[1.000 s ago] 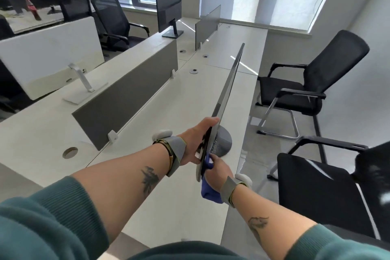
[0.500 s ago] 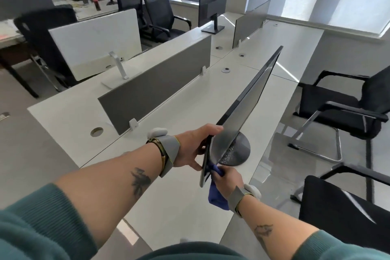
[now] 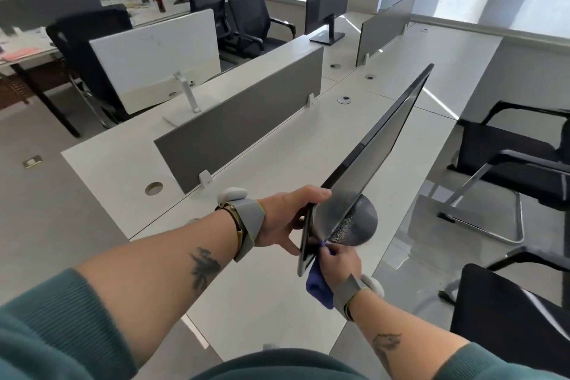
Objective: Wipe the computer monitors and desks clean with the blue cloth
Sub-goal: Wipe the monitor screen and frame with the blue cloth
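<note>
The left hand (image 3: pixel 290 222) grips the monitor (image 3: pixel 370 163) edge to keep it steady. Just below, the right hand (image 3: pixel 339 259) pinches the blue cloth (image 3: pixel 319 285) against the screen's corner to rub it.

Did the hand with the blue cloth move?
Yes. The right hand with the blue cloth slid down the monitor edge to its bottom corner.

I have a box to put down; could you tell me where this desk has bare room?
The desk is bare between the grey divider and the monitor. It is crowded at the monitor's near edge, where the left hand, right hand and blue cloth meet.
</note>
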A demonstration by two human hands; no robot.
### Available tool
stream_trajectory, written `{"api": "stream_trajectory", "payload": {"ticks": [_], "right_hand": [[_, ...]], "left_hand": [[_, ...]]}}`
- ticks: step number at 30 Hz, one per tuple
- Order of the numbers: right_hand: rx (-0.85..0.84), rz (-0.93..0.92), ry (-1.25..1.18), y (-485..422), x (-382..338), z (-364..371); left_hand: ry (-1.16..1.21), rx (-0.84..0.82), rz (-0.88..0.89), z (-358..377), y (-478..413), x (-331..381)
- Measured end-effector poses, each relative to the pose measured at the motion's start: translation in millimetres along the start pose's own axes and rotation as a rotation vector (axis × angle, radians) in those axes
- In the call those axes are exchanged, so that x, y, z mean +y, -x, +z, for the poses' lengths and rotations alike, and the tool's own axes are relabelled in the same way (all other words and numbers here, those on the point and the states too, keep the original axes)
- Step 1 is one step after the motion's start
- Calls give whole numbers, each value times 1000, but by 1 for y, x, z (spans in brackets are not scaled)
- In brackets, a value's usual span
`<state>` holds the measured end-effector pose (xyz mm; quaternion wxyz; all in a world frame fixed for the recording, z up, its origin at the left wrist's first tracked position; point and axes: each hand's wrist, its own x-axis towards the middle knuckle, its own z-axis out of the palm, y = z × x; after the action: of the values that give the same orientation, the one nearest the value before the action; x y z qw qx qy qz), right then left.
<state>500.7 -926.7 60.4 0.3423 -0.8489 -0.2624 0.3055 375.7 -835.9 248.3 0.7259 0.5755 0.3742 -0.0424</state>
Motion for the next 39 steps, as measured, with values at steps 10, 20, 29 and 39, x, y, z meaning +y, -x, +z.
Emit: {"api": "stream_trajectory", "payload": {"ticks": [10, 20, 29, 39], "right_hand": [[72, 41, -28, -20, -11, -11], [89, 86, -107, -33, -7, -12], [109, 179, -389, 17, -5, 29], [72, 130, -223, 20, -13, 10]], "left_hand": [[-42, -8, 1, -3, -2, 2], [-38, 18, 9, -3, -5, 2], [-12, 27, 17, -5, -8, -2], [39, 50, 32, -2, -8, -4]]}}
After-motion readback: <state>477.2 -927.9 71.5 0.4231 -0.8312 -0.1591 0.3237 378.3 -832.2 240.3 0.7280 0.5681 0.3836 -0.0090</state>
